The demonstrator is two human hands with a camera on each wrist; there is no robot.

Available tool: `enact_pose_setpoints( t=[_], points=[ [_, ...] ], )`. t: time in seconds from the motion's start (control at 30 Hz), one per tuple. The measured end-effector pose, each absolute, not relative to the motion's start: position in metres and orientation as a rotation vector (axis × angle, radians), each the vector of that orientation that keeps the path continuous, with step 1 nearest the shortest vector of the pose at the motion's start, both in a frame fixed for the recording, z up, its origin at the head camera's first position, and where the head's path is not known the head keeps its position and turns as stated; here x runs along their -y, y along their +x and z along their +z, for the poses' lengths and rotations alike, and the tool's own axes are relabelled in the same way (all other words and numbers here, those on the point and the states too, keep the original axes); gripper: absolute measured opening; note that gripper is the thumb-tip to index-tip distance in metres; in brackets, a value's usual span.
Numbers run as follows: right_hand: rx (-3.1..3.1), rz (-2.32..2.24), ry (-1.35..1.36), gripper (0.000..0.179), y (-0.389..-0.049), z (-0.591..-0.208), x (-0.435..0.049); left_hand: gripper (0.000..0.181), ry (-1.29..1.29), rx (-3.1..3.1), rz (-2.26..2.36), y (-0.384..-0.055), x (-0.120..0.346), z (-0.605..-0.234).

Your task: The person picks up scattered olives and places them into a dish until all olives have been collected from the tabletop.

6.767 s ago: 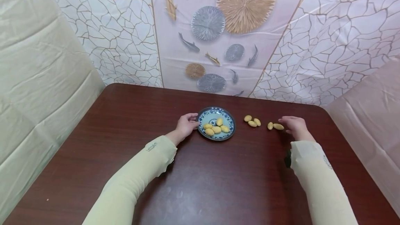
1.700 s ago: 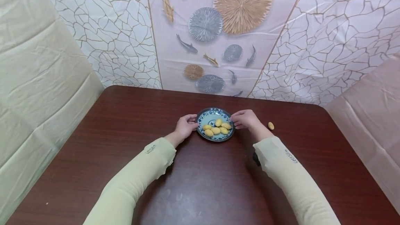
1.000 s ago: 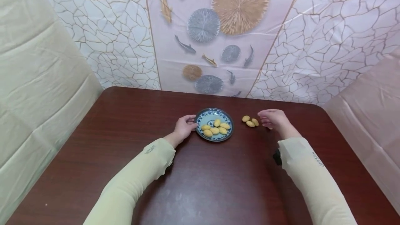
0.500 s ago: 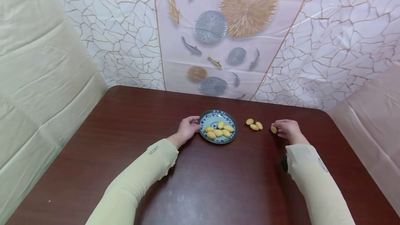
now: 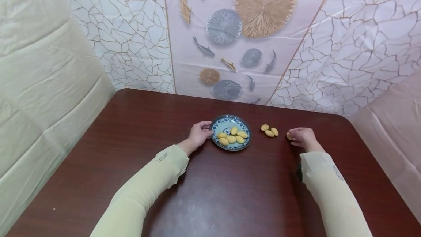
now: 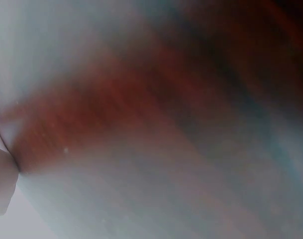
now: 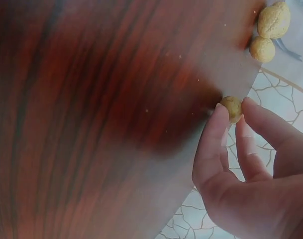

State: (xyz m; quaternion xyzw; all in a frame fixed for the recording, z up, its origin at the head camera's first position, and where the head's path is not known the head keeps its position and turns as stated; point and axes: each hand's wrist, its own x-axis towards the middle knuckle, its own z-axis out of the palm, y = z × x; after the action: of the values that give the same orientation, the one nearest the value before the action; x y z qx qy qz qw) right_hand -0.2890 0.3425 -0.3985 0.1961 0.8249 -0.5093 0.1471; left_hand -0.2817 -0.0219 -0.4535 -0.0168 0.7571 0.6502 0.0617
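Note:
A blue-and-white patterned plate [image 5: 245, 143] lies on the table, bearing several small yellow oval pieces [image 5: 231, 139] with a date-like shape. My left hand [image 5: 197, 135] holds the plate's left rim with fingers and thumb; just a bit of skin shows in the left wrist view. Further right, my right hand [image 5: 303, 137] pinches one yellow oval piece [image 7: 232, 108] between thumb and fingertips, at the table surface. Between plate and right hand lie three loose yellow pieces [image 5: 269, 133]; two rough-skinned yellow pieces [image 7: 273, 21] show in the right wrist view.
The dark red-brown table [image 5: 250, 193] has rounded far corners. Behind it hangs a cloth [image 5: 223, 57] printed with fish and round leaves. Pale quilted panels [image 5: 42, 65] stand at both sides. The left wrist view is mostly blurred.
My right hand has carried one yellow piece to the plate, returned right and taken hold of the rightmost loose piece. My left hand stays at the plate. The head view has shifted slightly.

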Motion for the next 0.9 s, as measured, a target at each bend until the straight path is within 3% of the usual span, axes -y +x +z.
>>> enact_pose_setpoints(
  t=[0.23,0.33,0.7,0.9],
  points=[
    [-2.371,-1.501,0.563,0.046,-0.289,-0.394,-0.337,0.04,0.027,-2.236,2.044,-0.3,0.023,-0.476],
    [-2.294,-1.592,0.564,0.045,-0.29,-0.393,-0.336,0.041,-0.044,-2.244,2.0,-0.29,0.02,-0.46],
    [-2.129,-1.814,0.489,0.013,-0.294,-0.382,-0.326,0.041,-0.085,-2.265,1.974,-0.28,0.018,-0.445],
    [-2.096,-1.861,0.401,0.017,-0.296,-0.376,-0.315,0.043,-0.118,-2.284,1.941,-0.281,0.018,-0.445]
  ],
)
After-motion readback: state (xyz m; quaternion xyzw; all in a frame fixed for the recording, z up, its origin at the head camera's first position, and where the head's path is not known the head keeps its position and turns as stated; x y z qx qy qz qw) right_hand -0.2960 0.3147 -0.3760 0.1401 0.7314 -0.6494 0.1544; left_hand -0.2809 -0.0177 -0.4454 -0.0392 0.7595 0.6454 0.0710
